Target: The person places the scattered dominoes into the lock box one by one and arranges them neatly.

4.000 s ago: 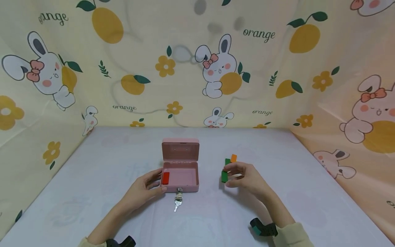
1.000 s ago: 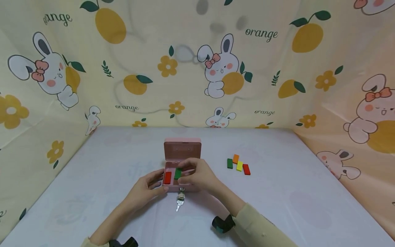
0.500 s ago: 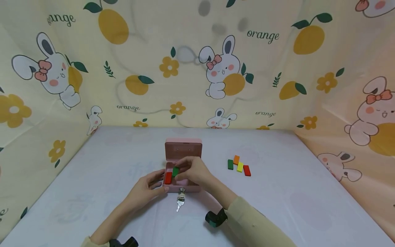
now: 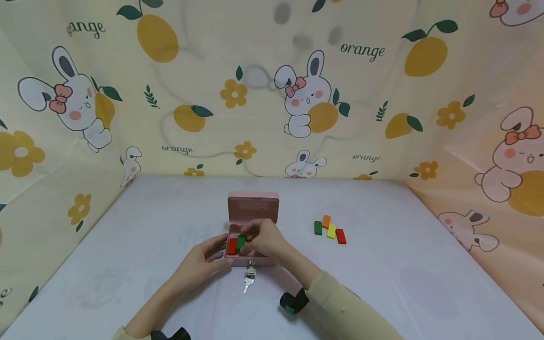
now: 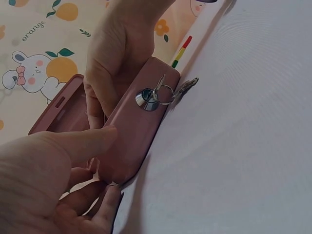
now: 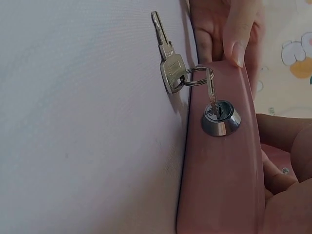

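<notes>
A pink metal cash box (image 4: 253,260) stands with its lid (image 4: 253,202) raised. My left hand (image 4: 197,264) holds its front left corner, thumb (image 5: 92,144) on the front rim and fingers at the side. Inside, a flat red block (image 4: 231,246) stands along the left wall. My right hand (image 4: 267,241) reaches into the box and pinches a green block (image 4: 240,242) right beside the red one. In the right wrist view, the box wall hides the right fingertips and the blocks. A key sits in the front lock (image 6: 222,122), with a second key (image 6: 172,73) hanging from its ring.
To the right of the box lie loose flat blocks: a green one (image 4: 318,227), an orange one (image 4: 326,221), a yellow one (image 4: 331,231) and a red one (image 4: 341,236). A printed rabbit-and-orange cloth (image 4: 263,94) rises behind the white table (image 4: 365,278).
My right hand has carried the green block from the loose group leftward into the box, then shifted it left and lower against the red one. My left hand has stayed at the box.
</notes>
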Demonstrator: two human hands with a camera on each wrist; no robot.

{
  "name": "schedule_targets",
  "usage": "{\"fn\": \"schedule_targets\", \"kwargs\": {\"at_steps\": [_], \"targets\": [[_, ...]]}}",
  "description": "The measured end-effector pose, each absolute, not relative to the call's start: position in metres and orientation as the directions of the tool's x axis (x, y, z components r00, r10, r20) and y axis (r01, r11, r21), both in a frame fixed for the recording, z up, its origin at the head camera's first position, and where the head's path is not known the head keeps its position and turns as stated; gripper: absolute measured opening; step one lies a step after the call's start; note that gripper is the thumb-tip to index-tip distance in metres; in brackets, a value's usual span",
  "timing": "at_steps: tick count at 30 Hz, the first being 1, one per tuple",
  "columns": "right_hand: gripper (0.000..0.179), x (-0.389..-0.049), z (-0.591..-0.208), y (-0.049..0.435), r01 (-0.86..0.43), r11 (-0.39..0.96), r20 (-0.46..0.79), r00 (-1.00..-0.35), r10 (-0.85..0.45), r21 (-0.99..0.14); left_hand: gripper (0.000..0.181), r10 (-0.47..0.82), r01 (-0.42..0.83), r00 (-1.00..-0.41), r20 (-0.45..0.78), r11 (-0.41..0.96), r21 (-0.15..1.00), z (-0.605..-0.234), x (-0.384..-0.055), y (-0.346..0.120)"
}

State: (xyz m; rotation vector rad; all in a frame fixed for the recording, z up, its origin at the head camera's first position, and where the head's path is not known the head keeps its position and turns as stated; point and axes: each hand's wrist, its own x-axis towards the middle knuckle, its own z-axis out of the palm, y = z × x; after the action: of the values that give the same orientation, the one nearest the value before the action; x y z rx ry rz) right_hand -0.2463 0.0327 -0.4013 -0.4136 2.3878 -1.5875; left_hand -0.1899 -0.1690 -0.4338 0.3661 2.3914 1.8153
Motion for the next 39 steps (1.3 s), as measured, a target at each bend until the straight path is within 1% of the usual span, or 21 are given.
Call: {"fn": "schedule_targets", "kwargs": {"at_steps": [8, 13, 17, 39], "targets": [[0.036, -0.2448, -0.4005, 0.0311, -0.105, 0.393, -0.041, -0.937, -0.347, -0.914, 0.076, 0.268, 0.121, -0.962, 0.049, 0.257, 0.959, -0.4328, -0.1882, -0.1679], [0.035, -0.2434, -0.4003, 0.0290, -0.111, 0.446, -0.055, -0.937, -0.344, -0.888, 0.076, 0.267, 0.128, -0.962, 0.057, 0.254, 0.959, -0.4324, -0.1882, -0.1679], [0.036, -0.2423, -0.4000, 0.0280, -0.135, 0.468, -0.043, -0.936, -0.350, -0.873, 0.075, 0.271, 0.136, -0.960, 0.065, 0.250, 0.959, -0.4322, -0.1880, -0.1676], [0.038, -0.2402, -0.4014, 0.0307, -0.128, 0.374, -0.009, -0.938, -0.345, -0.919, 0.077, 0.248, 0.112, -0.968, 0.044, 0.268, 0.957, -0.4355, -0.1897, -0.1684]]}}
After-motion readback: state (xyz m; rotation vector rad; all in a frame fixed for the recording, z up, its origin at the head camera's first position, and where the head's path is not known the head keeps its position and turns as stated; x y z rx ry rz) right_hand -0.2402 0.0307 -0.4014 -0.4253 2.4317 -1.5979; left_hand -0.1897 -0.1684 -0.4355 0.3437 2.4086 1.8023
